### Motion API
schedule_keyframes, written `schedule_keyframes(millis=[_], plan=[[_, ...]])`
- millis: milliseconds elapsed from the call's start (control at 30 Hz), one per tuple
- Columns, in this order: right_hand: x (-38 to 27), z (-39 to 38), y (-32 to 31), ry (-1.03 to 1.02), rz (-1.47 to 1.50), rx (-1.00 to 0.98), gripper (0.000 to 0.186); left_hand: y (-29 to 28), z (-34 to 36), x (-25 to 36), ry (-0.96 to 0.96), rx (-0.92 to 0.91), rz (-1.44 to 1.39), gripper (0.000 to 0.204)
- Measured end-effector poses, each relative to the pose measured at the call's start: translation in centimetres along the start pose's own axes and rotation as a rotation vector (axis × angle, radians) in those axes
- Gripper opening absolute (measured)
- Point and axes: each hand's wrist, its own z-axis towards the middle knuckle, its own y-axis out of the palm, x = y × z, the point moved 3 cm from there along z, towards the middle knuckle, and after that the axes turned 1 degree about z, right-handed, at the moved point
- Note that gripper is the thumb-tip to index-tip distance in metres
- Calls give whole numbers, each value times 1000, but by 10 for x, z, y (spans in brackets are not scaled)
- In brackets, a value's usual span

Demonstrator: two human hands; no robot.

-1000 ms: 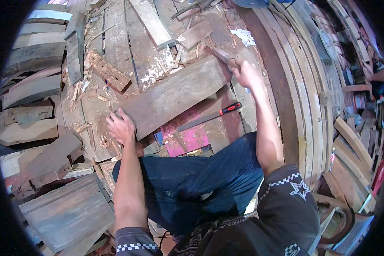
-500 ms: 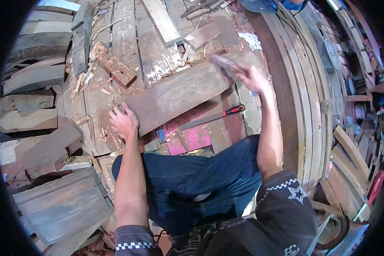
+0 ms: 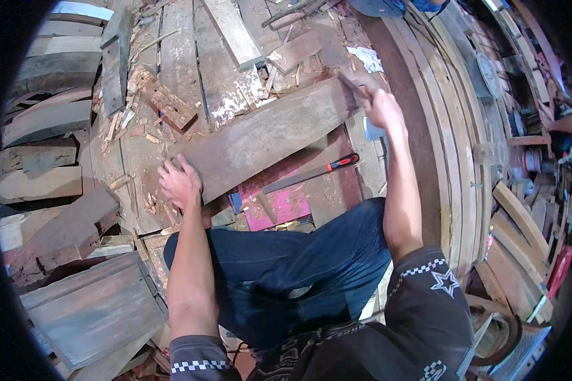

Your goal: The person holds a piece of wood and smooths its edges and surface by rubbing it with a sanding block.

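A long, flat, weathered grey-brown wooden plank (image 3: 267, 136) lies slanted across the floor of old boards, its lower end near the person's knees and its upper end farther away to the right. Its face is rough and stained, with paler worn patches.

The left hand (image 3: 181, 184) rests on the plank's lower end, fingers spread and pressing flat on the wood, gripping nothing. The right hand (image 3: 381, 108) is at the plank's upper end, closed around a slim tool handle (image 3: 353, 82) whose end meets that far corner; what kind of tool it is cannot be told.

Just below the plank's middle lies a long tool with a red-and-black handle (image 3: 343, 162), beside a pink flat sheet (image 3: 276, 206). Left of the plank's lower end sit pale wood chips (image 3: 130, 124) and a short reddish block (image 3: 168, 105).
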Motion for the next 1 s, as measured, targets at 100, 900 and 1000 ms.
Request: schedule_keyframes(millis=[100,900,1000], plan=[[-14,-12,9,-239,118,-125,41,-1,-3,-3,3,3,-2,58],[18,10,6,-293,474,-341,42,-2,-5,6,16,22,10,55],[18,3,-6,-54,209,-20,39,-5,-4,2,-7,-4,7,56]])
